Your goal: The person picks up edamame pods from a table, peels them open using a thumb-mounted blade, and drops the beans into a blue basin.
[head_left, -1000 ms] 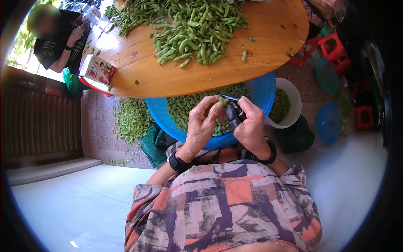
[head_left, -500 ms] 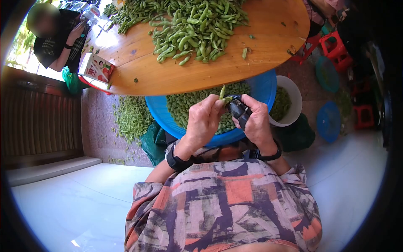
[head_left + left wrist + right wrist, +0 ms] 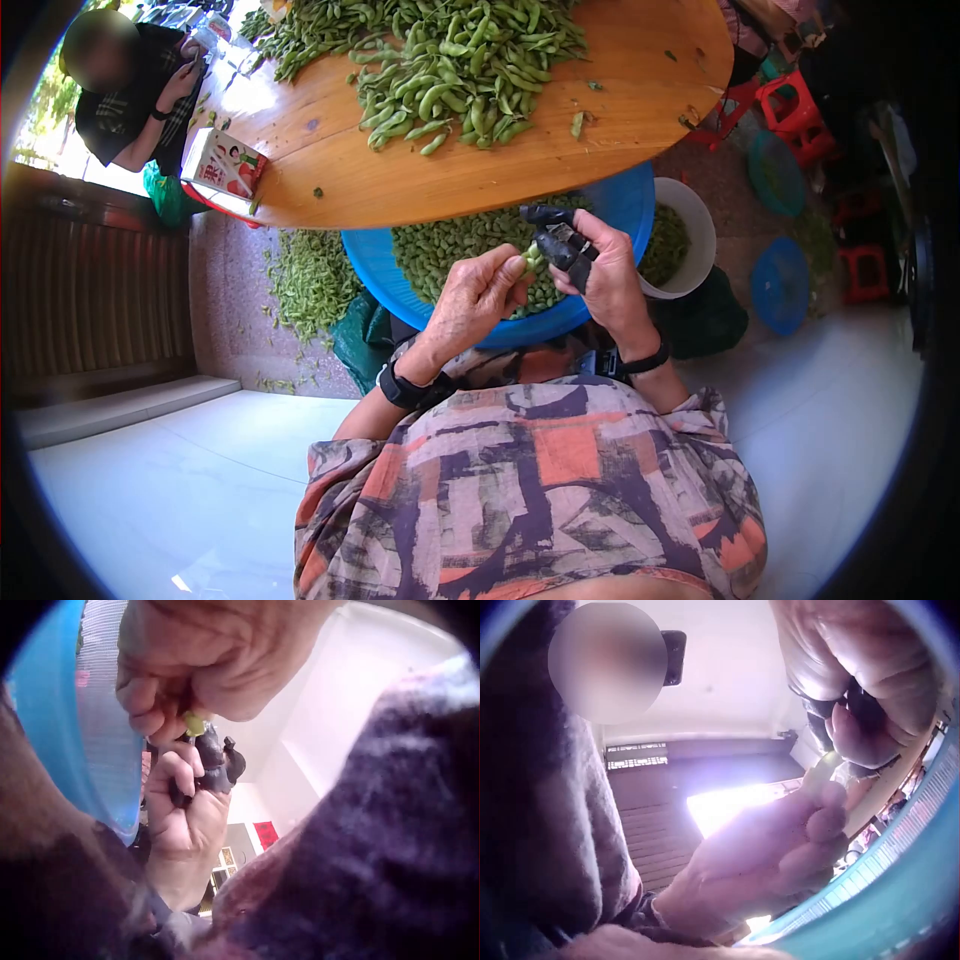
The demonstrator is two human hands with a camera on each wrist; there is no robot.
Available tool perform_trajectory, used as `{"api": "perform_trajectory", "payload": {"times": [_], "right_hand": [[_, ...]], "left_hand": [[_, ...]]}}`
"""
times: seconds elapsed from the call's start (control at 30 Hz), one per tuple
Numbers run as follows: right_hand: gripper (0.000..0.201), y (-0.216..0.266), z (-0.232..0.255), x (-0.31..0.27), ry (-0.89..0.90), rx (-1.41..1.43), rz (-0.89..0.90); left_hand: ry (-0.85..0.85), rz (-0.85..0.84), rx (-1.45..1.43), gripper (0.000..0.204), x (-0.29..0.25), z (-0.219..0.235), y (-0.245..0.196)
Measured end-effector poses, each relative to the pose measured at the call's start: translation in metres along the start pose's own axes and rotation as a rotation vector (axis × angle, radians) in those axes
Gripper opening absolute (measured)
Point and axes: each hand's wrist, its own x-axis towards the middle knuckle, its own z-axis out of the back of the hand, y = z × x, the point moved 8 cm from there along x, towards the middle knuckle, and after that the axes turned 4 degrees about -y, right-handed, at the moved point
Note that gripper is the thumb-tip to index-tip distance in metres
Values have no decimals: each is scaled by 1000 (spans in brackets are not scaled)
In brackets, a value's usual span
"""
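Over a blue basin [image 3: 370,265] of shelled green beans [image 3: 430,250], my left hand [image 3: 475,300] pinches a green soybean pod [image 3: 533,258] between thumb and fingers. My right hand [image 3: 610,275] meets the pod's other end; black wraps [image 3: 565,248] cover its thumb and a finger. One wrapped digit points left, apart from the pod, while the other fingers curl in at its tip. From the left wrist, the pod's tip [image 3: 195,724] shows between the left fingers and the wrapped right digit. In the right wrist view, the pod [image 3: 821,771] bridges both hands.
A wooden table [image 3: 350,190] overhangs the basin, bearing a heap of soybean pods [image 3: 460,70] and a white carton [image 3: 225,163]. Empty husks [image 3: 310,280] lie on the floor at left. A white bucket [image 3: 695,240] stands at right. Another person [image 3: 140,100] sits at far left.
The pod, which stuck up above the fingertips half a second ago, now lies lower between the hands. My left hand has dropped slightly, and the upper wrapped right digit has come away from the pod.
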Motion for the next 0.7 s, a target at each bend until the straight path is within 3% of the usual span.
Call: {"api": "perform_trajectory", "payload": {"times": [0.07, 0.1, 0.13, 0.2, 0.27, 0.3, 0.37, 0.4, 0.47, 0.6, 0.67, 0.7], "right_hand": [[37, 6, 2, -1, 52, 123, 171], [37, 13, -3, -3, 51, 125, 171], [31, 23, -7, -4, -29, -8, 137], [26, 22, -7, -4, -109, -142, 100], [24, 28, -8, -7, -131, -345, 315], [24, 32, -8, -7, -131, -344, 313], [24, 16, -12, -6, 12, -10, -42], [24, 11, -7, -4, 10, -9, -44], [25, -5, -14, -2, 211, 452, -104], [27, -5, -14, 0, 165, 366, 35], [25, 2, -7, -1, 5, 108, 67], [25, 5, -9, -2, 4, 107, 67]], "left_hand": [[9, 46, -40, 32, 0, -1, 2], [19, 91, -78, 31, 0, -2, 3], [20, 93, -77, 31, 0, -2, -2], [95, 250, -377, 28, -2, -9, -5], [96, 274, -384, 26, 0, -9, 3], [97, 297, -390, 24, 2, -9, 8], [130, 343, -471, 24, 4, -10, 14], [163, 387, -552, 24, 3, -13, 17], [188, 401, -640, 23, 3, -17, 25], [195, 384, -821, 20, 3, -21, 24], [177, 359, -800, 19, 3, -20, 26], [159, 334, -779, 19, 3, -19, 27]]}}
